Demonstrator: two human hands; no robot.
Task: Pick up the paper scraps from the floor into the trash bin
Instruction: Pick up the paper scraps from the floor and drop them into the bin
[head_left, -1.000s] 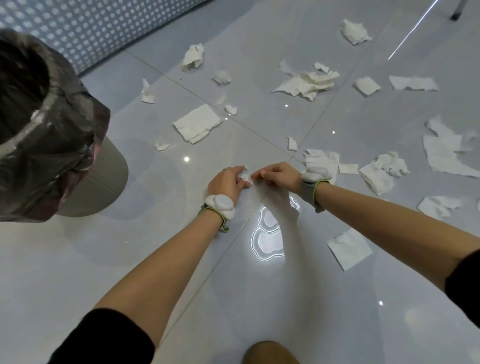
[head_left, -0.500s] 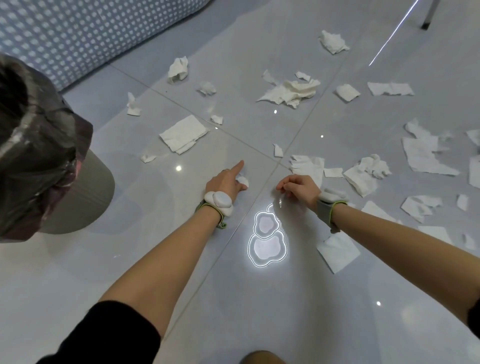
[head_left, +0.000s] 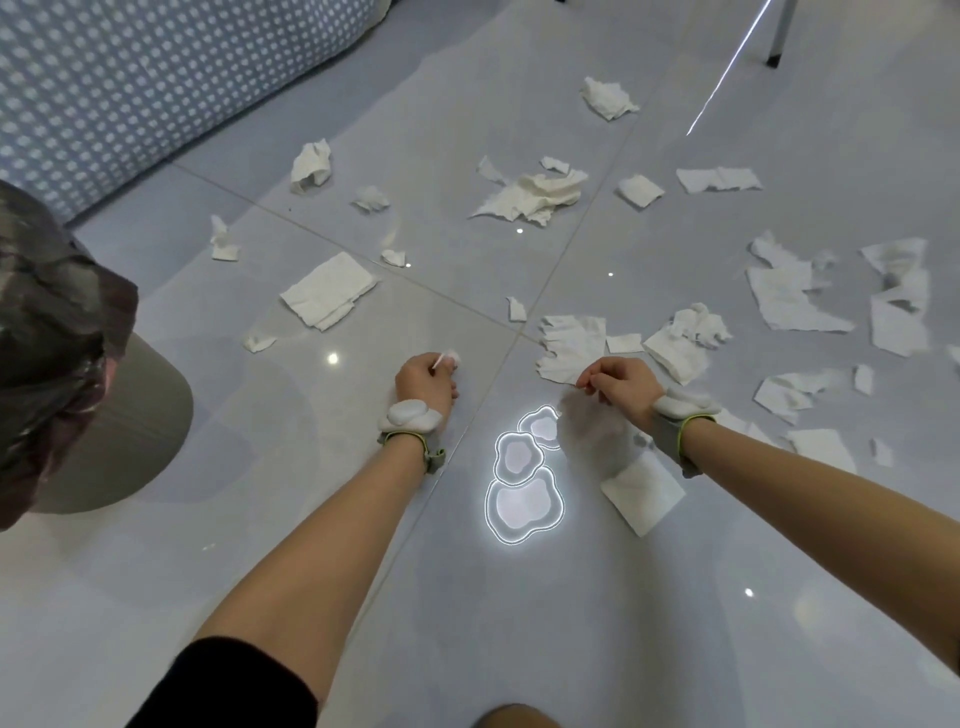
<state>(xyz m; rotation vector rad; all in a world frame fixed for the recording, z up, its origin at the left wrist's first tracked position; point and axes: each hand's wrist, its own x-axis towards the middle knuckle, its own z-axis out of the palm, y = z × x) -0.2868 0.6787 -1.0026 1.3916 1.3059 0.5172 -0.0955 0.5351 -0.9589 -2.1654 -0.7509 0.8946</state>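
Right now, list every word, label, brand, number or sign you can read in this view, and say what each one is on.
None: no readable text anywhere in this view.
Paper scraps: plain white, no print.
Trash bin and its dark liner: no label visible.
Wrist devices on the left hand and right hand: no markings visible.
Dotted surface: a pattern only, not lettering.

The trash bin (head_left: 78, 374) is cut off by the left edge, so only part of its dark liner and beige wall is seen; its inside cannot be seen. A small scrap (head_left: 448, 357) is mostly covered by the fingers of the left hand (head_left: 426, 382). A flat sheet (head_left: 644, 493) is partly hidden behind the right wrist. What is pinched by the right hand (head_left: 618, 382) is too small to tell. Scraps at the right edge (head_left: 953, 356) are cropped.
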